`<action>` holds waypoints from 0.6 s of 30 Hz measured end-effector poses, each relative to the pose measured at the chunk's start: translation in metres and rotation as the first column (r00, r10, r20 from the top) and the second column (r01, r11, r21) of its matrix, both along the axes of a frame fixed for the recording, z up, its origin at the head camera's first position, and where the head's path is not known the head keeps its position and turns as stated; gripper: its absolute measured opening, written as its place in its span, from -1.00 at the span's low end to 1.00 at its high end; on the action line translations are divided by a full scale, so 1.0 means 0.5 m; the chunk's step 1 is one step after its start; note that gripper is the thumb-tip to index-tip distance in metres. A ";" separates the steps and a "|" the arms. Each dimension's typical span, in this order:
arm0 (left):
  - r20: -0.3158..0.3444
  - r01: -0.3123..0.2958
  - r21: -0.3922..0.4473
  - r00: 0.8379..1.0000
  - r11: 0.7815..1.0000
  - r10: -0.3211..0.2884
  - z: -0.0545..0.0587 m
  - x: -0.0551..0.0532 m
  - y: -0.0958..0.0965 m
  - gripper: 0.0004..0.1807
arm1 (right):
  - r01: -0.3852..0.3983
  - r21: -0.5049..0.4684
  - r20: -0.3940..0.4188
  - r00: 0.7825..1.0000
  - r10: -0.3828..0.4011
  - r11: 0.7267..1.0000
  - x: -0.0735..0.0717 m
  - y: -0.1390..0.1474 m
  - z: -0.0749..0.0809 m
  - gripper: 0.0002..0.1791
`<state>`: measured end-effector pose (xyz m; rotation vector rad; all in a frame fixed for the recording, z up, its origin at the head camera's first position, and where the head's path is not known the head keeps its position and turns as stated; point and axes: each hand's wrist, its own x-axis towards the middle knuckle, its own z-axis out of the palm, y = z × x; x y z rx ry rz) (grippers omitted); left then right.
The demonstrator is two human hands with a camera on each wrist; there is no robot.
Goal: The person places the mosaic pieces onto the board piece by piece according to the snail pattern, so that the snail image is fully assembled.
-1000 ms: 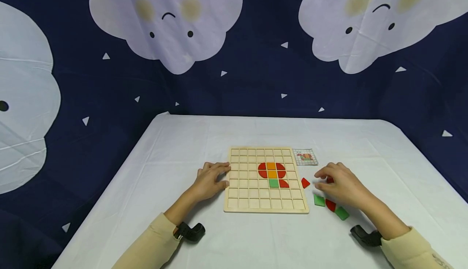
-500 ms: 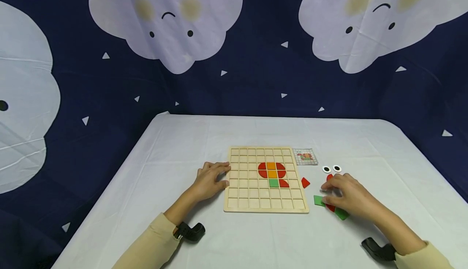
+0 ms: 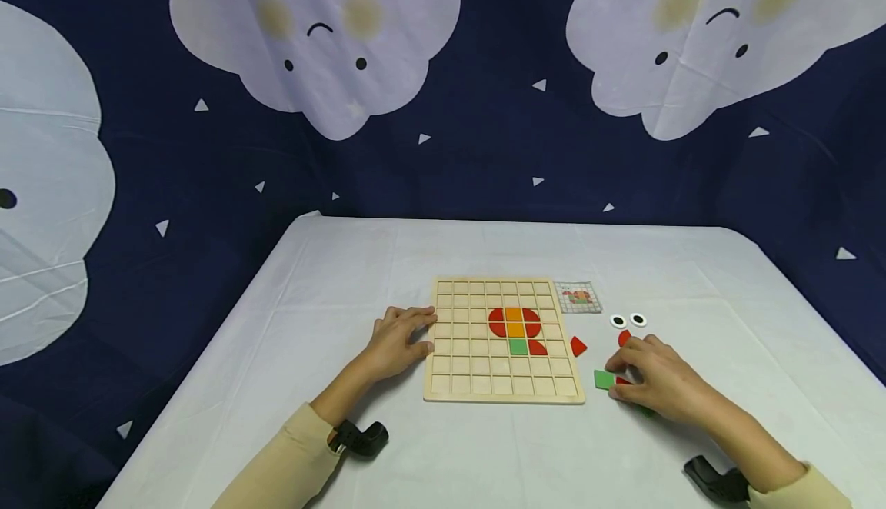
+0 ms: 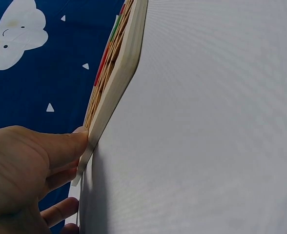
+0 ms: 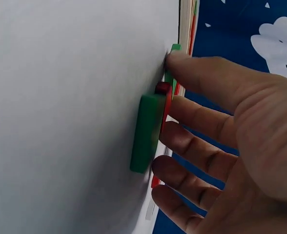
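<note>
The wooden grid board lies on the white table. My left hand touches its left edge with thumb and fingers; in the left wrist view the thumb lies against the rim. My right hand hovers low over loose tiles, fingers spread. Its thumb tip is by a green square tile, and a red quarter-round tile shows between thumb and forefinger. Another green tile is mostly covered by this hand in the head view. Orange, red and green tiles sit in the board's cells.
A small pattern card lies by the board's upper right corner. Two round eye tiles and a red tile lie beyond the right hand. One more red tile is beside the board's right edge.
My right hand has moved back toward me and right from the eye tiles and upper red tile, uncovering them, to the green and red tiles. The left hand stays put.
</note>
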<state>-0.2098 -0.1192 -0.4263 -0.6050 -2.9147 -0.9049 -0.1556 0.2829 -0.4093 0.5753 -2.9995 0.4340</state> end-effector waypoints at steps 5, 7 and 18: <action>-0.003 0.000 0.003 1.000 1.000 0.000 0.000 0.000 0.000 -0.48 | -0.002 0.011 -0.006 1.000 0.002 1.000 -0.001 0.000 0.000 -0.77; -0.004 0.002 0.002 1.000 1.000 -0.002 -0.001 0.001 0.000 -0.48 | 0.001 0.011 -0.006 1.000 0.000 1.000 -0.002 -0.001 0.002 -0.78; -0.011 0.007 0.003 1.000 1.000 -0.007 0.000 0.001 -0.001 -0.48 | -0.014 -0.050 -0.018 1.000 0.013 0.999 -0.022 -0.019 0.032 -0.78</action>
